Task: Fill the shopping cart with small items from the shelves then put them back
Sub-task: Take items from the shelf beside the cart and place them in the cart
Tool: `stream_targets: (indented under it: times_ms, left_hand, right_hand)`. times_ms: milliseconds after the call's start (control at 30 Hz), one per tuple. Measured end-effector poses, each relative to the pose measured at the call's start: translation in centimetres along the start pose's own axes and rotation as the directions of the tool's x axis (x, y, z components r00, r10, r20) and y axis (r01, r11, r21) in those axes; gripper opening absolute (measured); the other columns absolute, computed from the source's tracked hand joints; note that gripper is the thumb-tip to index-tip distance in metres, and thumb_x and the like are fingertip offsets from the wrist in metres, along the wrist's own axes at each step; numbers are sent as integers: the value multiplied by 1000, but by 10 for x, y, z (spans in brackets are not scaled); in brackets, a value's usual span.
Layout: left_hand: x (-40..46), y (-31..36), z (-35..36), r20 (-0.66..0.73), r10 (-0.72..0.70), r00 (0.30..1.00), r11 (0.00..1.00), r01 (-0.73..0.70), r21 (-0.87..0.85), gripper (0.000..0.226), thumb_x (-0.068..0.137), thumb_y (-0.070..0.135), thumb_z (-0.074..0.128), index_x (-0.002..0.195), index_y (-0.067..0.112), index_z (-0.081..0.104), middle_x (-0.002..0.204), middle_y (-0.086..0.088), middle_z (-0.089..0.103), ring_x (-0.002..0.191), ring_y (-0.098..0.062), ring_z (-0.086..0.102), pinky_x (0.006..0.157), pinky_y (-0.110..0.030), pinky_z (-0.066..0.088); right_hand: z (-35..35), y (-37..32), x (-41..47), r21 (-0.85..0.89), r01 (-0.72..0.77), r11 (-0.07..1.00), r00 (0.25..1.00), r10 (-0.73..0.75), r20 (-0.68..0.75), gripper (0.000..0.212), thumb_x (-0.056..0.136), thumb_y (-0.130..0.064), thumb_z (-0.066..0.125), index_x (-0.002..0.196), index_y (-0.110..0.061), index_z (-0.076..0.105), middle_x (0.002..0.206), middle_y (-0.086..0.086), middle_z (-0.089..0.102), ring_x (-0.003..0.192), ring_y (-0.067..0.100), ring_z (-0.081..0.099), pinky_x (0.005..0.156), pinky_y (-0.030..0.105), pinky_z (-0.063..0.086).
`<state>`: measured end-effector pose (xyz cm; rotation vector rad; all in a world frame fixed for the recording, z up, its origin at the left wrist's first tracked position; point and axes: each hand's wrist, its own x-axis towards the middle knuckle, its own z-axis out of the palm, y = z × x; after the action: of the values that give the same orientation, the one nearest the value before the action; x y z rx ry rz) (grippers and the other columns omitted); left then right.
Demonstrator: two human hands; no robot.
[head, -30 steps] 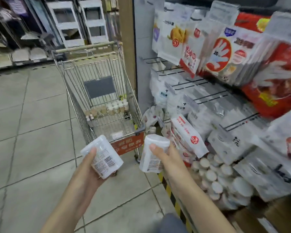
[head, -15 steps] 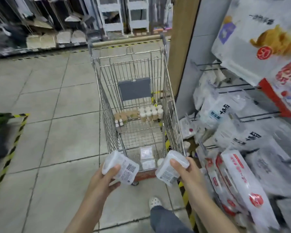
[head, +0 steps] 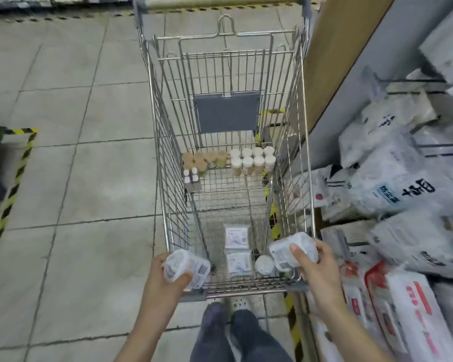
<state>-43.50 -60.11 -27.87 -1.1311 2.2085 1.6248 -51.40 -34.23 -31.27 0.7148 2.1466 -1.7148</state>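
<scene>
Translucent plastic tubs are held one per hand: left hand [head: 165, 273] fingers [head: 179, 279] curled round the left tub [head: 187, 267] at the cart's [head: 168, 205] near-left corner, right hand [head: 315, 259] fingers [head: 297, 253] wrapped over the right tub [head: 293, 250] above the near-right rim. Risk: both tubs sit at rim level (partly outside the basket), so an early release could bounce them off the wire onto the floor [head: 63, 178]. Small jars [head: 253, 159] and flat packets [head: 237, 246] already lie inside.
</scene>
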Motion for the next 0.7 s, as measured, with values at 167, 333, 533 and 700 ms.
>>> stream_targets:
  times_ms: [167,333,533,700]
  left_hand:
    - [46,-27,15,56,-82,995,972,68,224,50,75,9,74,112,22,43,100,-2,62,83,-18,60,65,-28,47]
    - [87,-55,40,107,-50,993,901,-2,434,51,79,26,75,116,22,39,101,1,63,84,-18,61,64,-24,44]
    - [125,-90,77,295,-60,953,556,-214,803,68,83,2,62,139,21,28,128,-2,54,109,-18,57,84,-28,47]
    - [155,-109,95,379,-220,899,339,-294,894,58,87,-3,54,140,10,32,134,-11,45,120,-27,50,95,-35,43]
  right_hand:
    - [43,24,19,-197,-15,980,991,41,130,43,74,-24,80,105,-27,51,107,-1,64,100,19,63,90,43,52]
    - [103,59,40,-367,21,930,911,133,391,49,73,-21,82,104,-23,45,100,-14,56,91,2,55,67,7,44]
    - [151,107,70,-513,7,858,864,254,435,55,70,-26,84,109,-23,46,102,-8,57,92,12,58,56,7,36]
    - [181,130,91,-620,94,779,836,276,473,49,75,-16,76,119,-17,55,106,-3,61,93,13,58,73,19,46]
